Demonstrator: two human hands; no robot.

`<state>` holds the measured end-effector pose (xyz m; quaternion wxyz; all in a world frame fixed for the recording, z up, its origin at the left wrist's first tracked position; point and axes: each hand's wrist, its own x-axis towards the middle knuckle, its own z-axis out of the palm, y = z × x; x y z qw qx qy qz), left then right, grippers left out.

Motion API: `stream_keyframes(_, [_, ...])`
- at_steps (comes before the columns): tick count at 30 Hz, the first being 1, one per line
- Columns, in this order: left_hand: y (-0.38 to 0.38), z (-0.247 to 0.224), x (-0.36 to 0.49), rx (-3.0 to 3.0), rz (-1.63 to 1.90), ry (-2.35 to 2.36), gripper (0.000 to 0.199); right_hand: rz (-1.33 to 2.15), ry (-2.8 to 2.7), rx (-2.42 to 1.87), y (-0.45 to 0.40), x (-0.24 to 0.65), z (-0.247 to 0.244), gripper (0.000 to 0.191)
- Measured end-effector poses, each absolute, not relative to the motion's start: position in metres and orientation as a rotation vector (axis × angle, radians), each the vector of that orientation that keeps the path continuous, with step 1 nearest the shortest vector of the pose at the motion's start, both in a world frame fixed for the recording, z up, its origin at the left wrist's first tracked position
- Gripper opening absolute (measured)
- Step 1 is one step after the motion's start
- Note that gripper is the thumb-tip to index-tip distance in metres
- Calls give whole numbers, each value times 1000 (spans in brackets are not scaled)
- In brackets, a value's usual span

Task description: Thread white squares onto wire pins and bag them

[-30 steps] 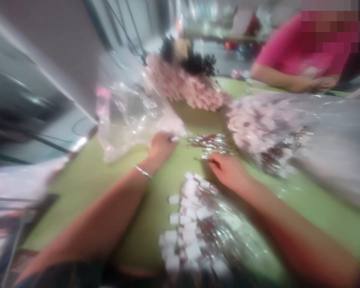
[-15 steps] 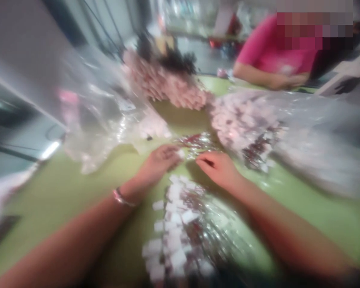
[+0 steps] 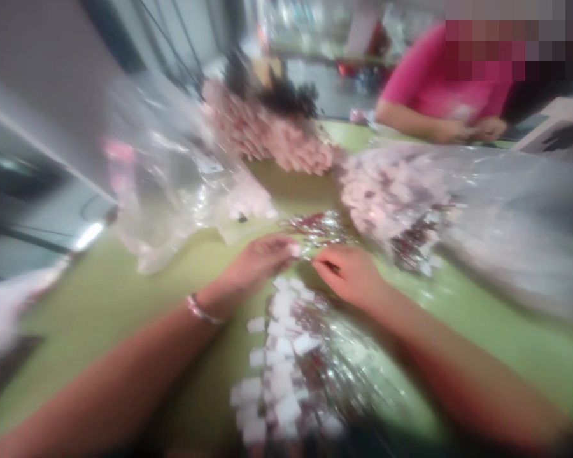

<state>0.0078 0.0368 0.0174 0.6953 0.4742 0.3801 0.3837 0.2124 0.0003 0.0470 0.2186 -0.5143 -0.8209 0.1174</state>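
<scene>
Over the middle of the green table, my left hand is closed, pinching a small white tab at its fingertips. Just to the right, my right hand has thumb and fingers pressed together close to that tab; blur hides what they hold, if anything. Beyond both hands lies a small bunch of shiny silver and red strips. Nearer to me, between my forearms, a larger pile of white tabs with glossy clear and dark red strips is spread on the table.
A crumpled clear plastic bag lies at left. Bundled pink pieces rest at the back, with pale pink ones to their right by a large plastic sheet. Across the green table, a person in a pink shirt works.
The view has shifted slightly, moving the scene to the right. My fingertips have come closer together around the white tab. The other person's hands have shifted a little.
</scene>
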Motion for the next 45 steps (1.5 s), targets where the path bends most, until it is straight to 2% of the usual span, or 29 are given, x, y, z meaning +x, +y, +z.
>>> stream_keyframes(5, [38, 14, 2, 1391, 862, 929, 20, 590, -2261, -1545, 1, 212, 50, 23])
stream_keyframes(9, [39, 15, -1, 1541, 822, 970, 20, 515, -2261, -1581, 1, 213, 53, 24])
stream_keyframes(14, [40, 16, -1, 1436, 710, 979, 26, 498, -2228, -1587, 2, 214, 55, 22])
stream_keyframes(16, [39, 17, 0, 1374, 683, 972, 29, 405, -2240, -1607, 1, 213, 53, 22])
stream_keyframes(22, [37, 20, 3, 1252, 666, 972, 34, -198, -2371, -1536, -6, 206, 42, 26])
stream_keyframes(26, [38, 16, 2, 1324, 620, 1005, 33, -284, -2460, -1399, -8, 206, 40, 26])
stream_keyframes(29, [38, 13, 2, 1397, 585, 1017, 30, -174, -2529, -1286, -7, 206, 40, 27])
stream_keyframes(33, [38, 10, 1, 1418, 562, 977, 27, 142, -2505, -1290, -4, 207, 38, 30])
stream_keyframes(40, [36, 24, 4, 1677, 518, 1033, 23, 422, -2437, -1336, -4, 205, 36, 24])
stream_keyframes(42, [41, 33, 0, 1909, 545, 1118, 22, 457, -2404, -1350, -2, 206, 36, 22])
stream_keyframes(45, [56, 40, -13, 2299, 546, 1514, 31, 458, -2415, -1365, 2, 208, 37, 22])
